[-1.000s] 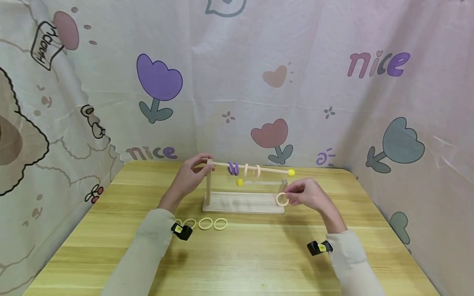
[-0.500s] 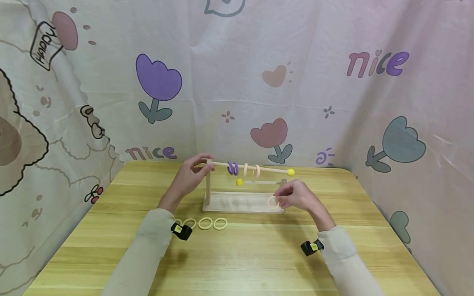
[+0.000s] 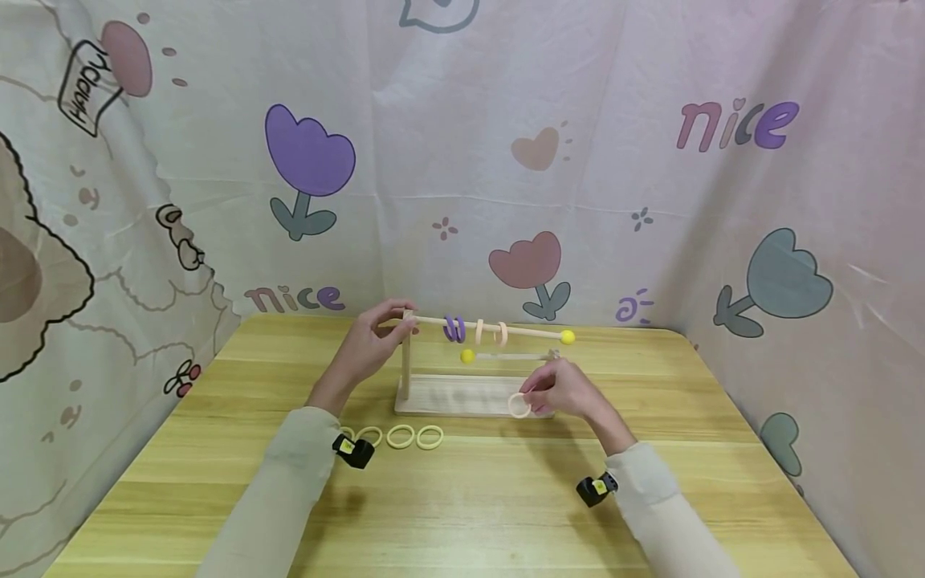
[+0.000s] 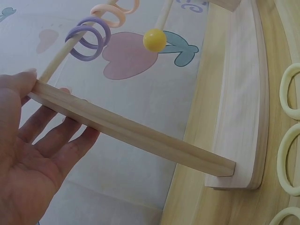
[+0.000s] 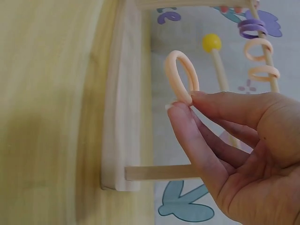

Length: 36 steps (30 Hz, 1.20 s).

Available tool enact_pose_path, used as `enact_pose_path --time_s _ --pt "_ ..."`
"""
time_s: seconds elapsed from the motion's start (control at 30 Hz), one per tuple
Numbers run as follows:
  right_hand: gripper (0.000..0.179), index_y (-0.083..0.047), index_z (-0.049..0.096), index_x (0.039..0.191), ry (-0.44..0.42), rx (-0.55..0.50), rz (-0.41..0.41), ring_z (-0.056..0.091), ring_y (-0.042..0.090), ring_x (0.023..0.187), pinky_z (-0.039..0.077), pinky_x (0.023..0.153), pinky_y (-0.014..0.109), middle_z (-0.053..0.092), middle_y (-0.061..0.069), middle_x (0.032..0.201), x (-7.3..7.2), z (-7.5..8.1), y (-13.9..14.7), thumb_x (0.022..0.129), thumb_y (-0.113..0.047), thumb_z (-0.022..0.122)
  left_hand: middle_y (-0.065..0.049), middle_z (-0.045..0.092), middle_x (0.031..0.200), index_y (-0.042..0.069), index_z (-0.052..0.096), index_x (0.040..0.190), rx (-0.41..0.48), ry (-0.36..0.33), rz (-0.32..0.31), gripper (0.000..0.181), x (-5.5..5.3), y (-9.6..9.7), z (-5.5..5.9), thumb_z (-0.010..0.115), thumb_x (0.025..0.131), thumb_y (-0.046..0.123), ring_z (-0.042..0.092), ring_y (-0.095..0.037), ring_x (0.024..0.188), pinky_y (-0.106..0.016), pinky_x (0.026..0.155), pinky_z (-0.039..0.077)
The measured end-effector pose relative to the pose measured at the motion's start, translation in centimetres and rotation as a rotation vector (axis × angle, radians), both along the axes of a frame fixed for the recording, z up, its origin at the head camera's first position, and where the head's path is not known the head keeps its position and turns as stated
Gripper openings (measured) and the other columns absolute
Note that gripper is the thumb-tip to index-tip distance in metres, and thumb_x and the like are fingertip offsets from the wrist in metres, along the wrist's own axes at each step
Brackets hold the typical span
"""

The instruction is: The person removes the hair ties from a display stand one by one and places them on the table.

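Note:
A wooden stand has a flat base (image 3: 462,395), a post at each end and two rods with yellow ball tips. My left hand (image 3: 370,341) holds the top of the left post (image 4: 140,133), thumb on its end and fingers behind it. Two purple rings (image 4: 86,58) and two peach rings (image 5: 265,74) hang on the upper rod (image 3: 536,331). Between thumb and forefinger, my right hand (image 3: 567,388) pinches another peach ring (image 5: 171,77), off the rods and in front of the base's right part. The lower rod (image 5: 219,70) carries no ring; its yellow ball (image 3: 467,356) points left.
Several pale yellow rings (image 3: 401,448) lie in a row on the wooden table (image 3: 477,514) before the stand, partly behind the left wrist. A printed cloth (image 3: 462,177) hangs behind the table and along its sides.
My right hand has moved left and slightly down, carrying the peach ring from the base's right end to in front of it. The left hand keeps its hold on the post.

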State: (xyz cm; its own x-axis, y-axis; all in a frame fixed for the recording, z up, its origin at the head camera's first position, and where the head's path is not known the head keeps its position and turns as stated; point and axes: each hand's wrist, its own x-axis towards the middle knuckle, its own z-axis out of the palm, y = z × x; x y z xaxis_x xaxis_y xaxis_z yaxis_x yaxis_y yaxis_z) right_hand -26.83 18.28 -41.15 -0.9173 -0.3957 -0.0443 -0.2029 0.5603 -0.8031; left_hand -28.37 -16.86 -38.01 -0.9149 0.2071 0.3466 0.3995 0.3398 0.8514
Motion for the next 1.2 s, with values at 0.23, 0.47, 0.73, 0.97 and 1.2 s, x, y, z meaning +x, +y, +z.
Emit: enact_pose_path --time_s 0.23,0.47,0.73,0.97,1.2 --pt "0.007 0.007 0.076 0.095 -0.029 0.000 0.015 0.070 0.015 0.066 0.064 0.065 0.034 0.075 0.017 0.082 0.2 -0.8 -0.9 0.089 0.006 0.073 -0.018 0.070 0.119 0.006 0.061 0.133 0.005 0.011 -0.010 0.034 -0.2 0.0 0.0 0.061 0.105 0.025 0.072 -0.032 0.110 -0.035 0.098 0.059" --pt "0.006 0.007 0.075 0.094 -0.040 0.000 0.033 0.070 0.016 0.065 0.063 0.063 0.032 0.074 0.017 0.080 0.2 -1.6 -2.0 0.089 0.006 0.073 -0.020 0.069 0.120 0.009 0.063 0.129 0.019 0.024 -0.021 0.028 -0.2 -0.1 0.0 0.062 0.104 0.022 0.072 -0.033 0.110 -0.028 0.096 0.058" --pt "0.005 0.008 0.075 0.093 -0.063 -0.004 0.059 0.070 0.016 0.065 0.064 0.065 0.036 0.074 0.020 0.079 0.2 -2.4 -3.2 0.088 0.008 0.073 -0.019 0.068 0.122 0.008 0.063 0.128 0.020 0.039 -0.021 0.027 -0.2 0.0 0.1 0.064 0.103 0.020 0.072 -0.033 0.109 -0.024 0.094 0.058" --pt "0.006 0.008 0.075 0.094 -0.053 0.005 0.063 0.071 0.017 0.066 0.064 0.064 0.035 0.075 0.020 0.080 0.5 -2.8 -3.6 0.088 0.008 0.073 -0.022 0.069 0.120 0.008 0.058 0.133 0.045 0.022 -0.035 0.031 -0.4 -0.1 -0.1 0.063 0.104 0.019 0.073 -0.035 0.107 -0.024 0.091 0.058" --pt "0.005 0.007 0.075 0.092 -0.053 0.001 0.034 0.070 0.015 0.064 0.063 0.063 0.032 0.074 0.017 0.077 0.6 -3.1 -4.3 0.088 0.008 0.073 -0.022 0.069 0.121 0.010 0.054 0.129 0.059 -0.015 -0.032 0.029 -0.3 -0.2 0.0 0.063 0.104 0.022 0.075 -0.028 0.104 -0.026 0.087 0.058"
